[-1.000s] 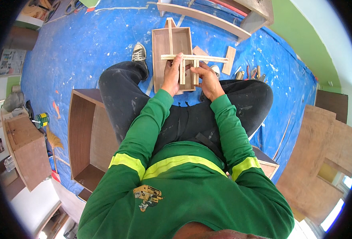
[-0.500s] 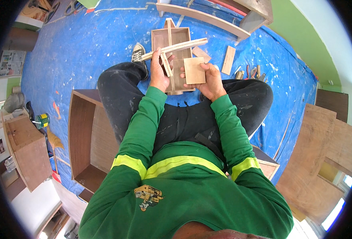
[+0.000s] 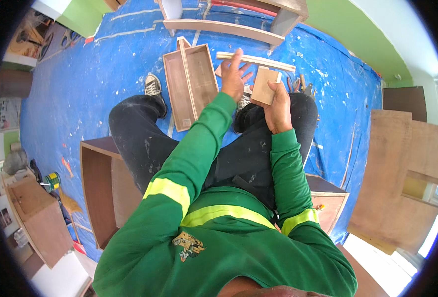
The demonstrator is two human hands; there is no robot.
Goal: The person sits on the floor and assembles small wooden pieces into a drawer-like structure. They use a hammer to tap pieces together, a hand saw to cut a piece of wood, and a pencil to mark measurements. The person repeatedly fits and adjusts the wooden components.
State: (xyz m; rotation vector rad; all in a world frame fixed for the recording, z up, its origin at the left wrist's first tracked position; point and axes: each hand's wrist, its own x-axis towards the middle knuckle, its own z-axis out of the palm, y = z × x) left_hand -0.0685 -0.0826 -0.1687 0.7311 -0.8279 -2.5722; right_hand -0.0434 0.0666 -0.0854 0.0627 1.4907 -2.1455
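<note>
My left hand (image 3: 233, 81) reaches forward with its fingers spread, at the left part of a long pale wooden strip (image 3: 268, 63). One finger crosses over the strip; whether it still touches is hard to tell. In my right hand (image 3: 278, 109) is a small rectangular wooden panel (image 3: 265, 88), held by its edge between thumb and fingers. A shallow open wooden box (image 3: 202, 74) lies on the blue sheet left of my left hand, with a lengthwise divider (image 3: 189, 74) down its middle.
Hand tools (image 3: 303, 86) lie beyond my right knee. Ahead stands a wooden cabinet frame (image 3: 224, 28). An open wooden cabinet (image 3: 97, 190) is left of me, and large plywood sheets (image 3: 387, 173) are at the right. Blue sheeting (image 3: 80, 106) covers the floor.
My left hand has moved right and opened away from the strips it held across the box. My right hand has shifted right with the panel. The view has turned, showing the box uncovered.
</note>
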